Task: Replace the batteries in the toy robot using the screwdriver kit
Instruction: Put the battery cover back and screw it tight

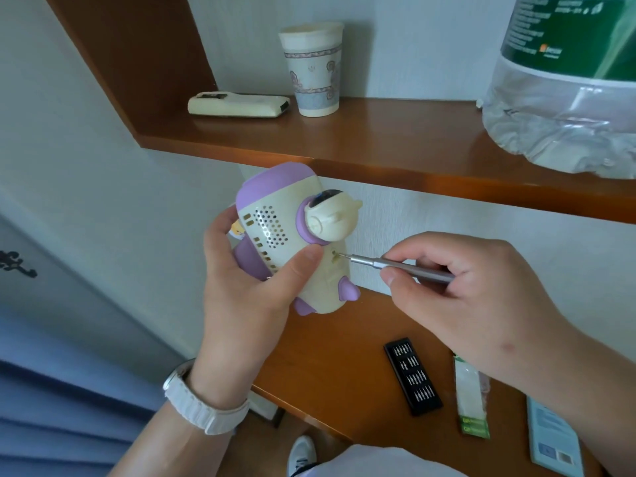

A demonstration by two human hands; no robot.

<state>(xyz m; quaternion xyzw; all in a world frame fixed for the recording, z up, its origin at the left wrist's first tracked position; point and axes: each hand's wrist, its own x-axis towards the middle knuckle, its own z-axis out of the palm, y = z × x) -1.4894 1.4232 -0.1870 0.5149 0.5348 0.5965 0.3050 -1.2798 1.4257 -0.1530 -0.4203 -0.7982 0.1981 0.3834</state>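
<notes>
My left hand [247, 287] grips a cream and purple toy robot [289, 232] in the air, its perforated back turned toward me, my thumb pressed on its lower body. My right hand [471, 290] pinches a slim silver screwdriver [399, 266]. The driver's tip sits in a small screw hole [334, 253] on the robot's lower back. The black bit tray [412, 375] of the screwdriver kit lies open on the wooden desk [330, 366] below. A pack of batteries [472, 394] with a green end lies right of the tray.
A wooden shelf [395, 139] above carries a cream remote control [237, 104], a paper cup [313, 68] and a big clear water bottle [564, 91]. A light blue box [554, 438] lies at the desk's right. A white shoe [303, 454] shows on the floor.
</notes>
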